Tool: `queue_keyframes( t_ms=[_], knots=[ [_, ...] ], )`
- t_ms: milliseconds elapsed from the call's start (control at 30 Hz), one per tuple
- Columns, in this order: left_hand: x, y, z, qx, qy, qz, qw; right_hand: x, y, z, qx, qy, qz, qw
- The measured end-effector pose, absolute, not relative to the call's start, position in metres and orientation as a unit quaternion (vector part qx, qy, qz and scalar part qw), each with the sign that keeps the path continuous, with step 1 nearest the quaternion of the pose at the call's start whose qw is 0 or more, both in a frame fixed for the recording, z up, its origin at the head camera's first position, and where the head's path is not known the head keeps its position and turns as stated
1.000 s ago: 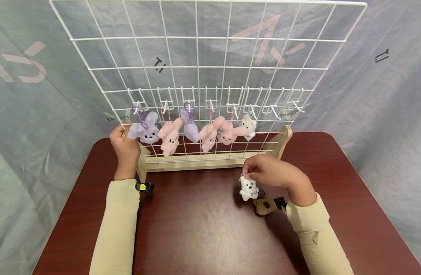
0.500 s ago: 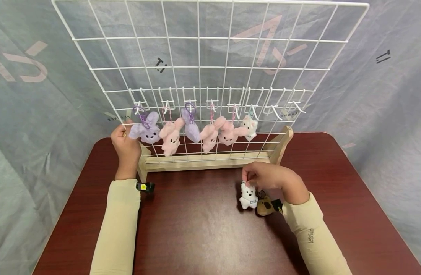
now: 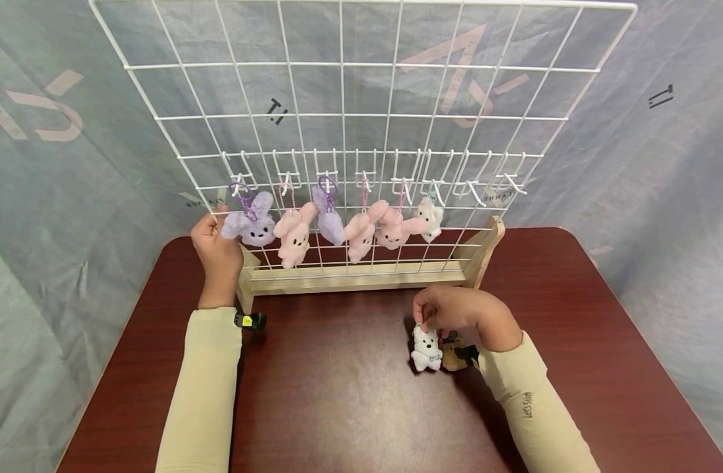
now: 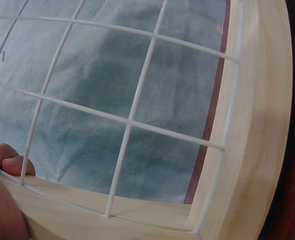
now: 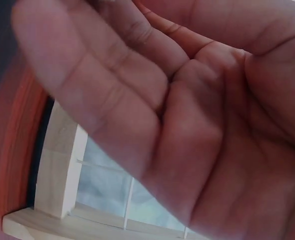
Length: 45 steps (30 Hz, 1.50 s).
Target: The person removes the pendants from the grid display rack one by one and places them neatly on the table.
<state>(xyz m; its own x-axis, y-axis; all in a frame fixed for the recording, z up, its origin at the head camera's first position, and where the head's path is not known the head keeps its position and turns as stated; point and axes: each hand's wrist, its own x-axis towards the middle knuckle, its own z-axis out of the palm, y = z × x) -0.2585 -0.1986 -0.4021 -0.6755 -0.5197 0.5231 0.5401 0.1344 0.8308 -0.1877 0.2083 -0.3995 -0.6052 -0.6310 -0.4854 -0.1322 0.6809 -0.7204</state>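
Observation:
At the left side of a white wire grid rack (image 4: 130,121), my left hand (image 3: 219,263) grips the rack's edge. In the left wrist view, fingertips (image 4: 16,165) curl round the wooden frame and the wire beside it. My right hand (image 3: 464,312) pinches the top of a small white plush bear keychain (image 3: 426,358) between thumb and finger, low over the table. Right beside that bear lies a brown plush keychain (image 3: 453,355), partly hidden by the wrist strap. The right wrist view is filled mostly by palm and bent fingers; the bear is hidden there.
On the rack's hooks hang a purple bunny (image 3: 257,226), pink bunnies (image 3: 293,243), another purple plush (image 3: 329,220) and a white plush (image 3: 430,218). Two hooks at the right (image 3: 472,192) carry nothing. A wooden base (image 3: 358,282) holds the grid on the dark red table (image 3: 337,394).
My right hand has moved down the view, nearer to me, with the white bear, which is now beside the brown plush. My left hand keeps its grip on the rack.

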Motion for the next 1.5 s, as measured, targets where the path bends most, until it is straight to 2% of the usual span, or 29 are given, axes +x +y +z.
queue_keyframes(
  t_ms=[500, 767, 967, 1167, 1500],
  knots=[
    [-0.26, -0.203, -0.405, -0.02, -0.643, -0.649, 0.407, -0.189, 0.2, -0.41, -0.212, 0.836, -0.303, 0.405],
    [-0.261, -0.198, -0.4, -0.006, -0.637, -0.655, 0.406, -0.19, 0.198, -0.412, -0.205, 0.848, -0.293, 0.39],
    [-0.246, -0.188, -0.386, -0.011, -0.634, -0.657, 0.407, -0.189, 0.196, -0.416, -0.188, 0.855, -0.287, 0.39],
    [-0.24, -0.186, -0.38, -0.001, -0.639, -0.656, 0.402, -0.192, 0.196, -0.418, -0.211, 0.863, -0.262, 0.377],
    [-0.252, -0.197, -0.396, 0.006, -0.641, -0.655, 0.399, -0.195, 0.195, -0.42, -0.219, 0.884, -0.238, 0.337]
  ],
)
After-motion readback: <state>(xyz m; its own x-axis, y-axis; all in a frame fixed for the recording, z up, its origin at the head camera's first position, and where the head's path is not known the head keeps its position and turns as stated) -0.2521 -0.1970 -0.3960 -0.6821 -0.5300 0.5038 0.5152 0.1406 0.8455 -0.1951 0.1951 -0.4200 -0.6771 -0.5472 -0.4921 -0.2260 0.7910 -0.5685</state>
